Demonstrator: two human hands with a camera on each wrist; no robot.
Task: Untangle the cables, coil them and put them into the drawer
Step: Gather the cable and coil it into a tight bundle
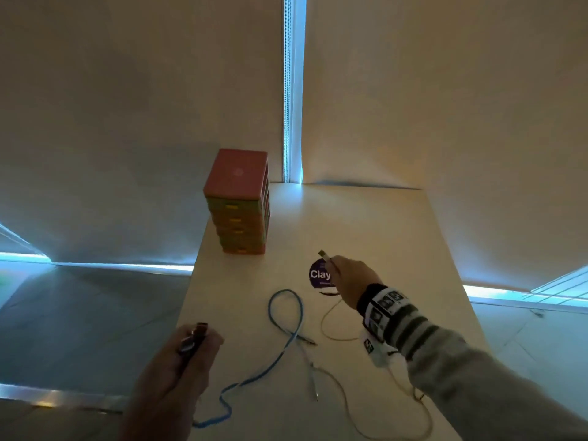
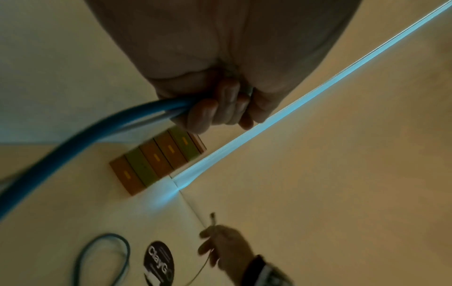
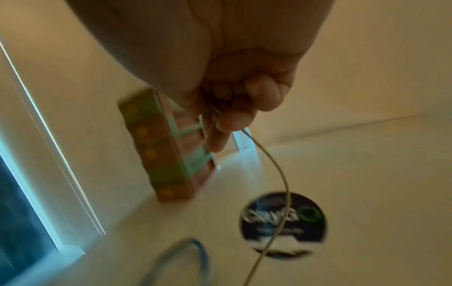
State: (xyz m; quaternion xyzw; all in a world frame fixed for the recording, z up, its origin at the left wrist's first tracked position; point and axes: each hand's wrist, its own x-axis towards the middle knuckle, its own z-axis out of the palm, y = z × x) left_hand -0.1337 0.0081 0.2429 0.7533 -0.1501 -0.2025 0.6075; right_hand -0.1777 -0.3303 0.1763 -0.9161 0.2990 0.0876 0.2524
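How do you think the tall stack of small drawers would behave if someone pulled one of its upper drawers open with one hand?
The drawer tower stands tall on a narrow base near the table's left edge, so it would probably tip or slide rather than stay put. It looks like light plastic, which would add to that. Bracing the top would help, though both hands currently hold cable ends.

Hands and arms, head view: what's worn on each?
Right arm: grey sleeve with dark stripes at the cuff, and a black wrist band carrying white square printed markers; a white piece hangs below it. Left hand is bare; no sleeve or band shows in frame.
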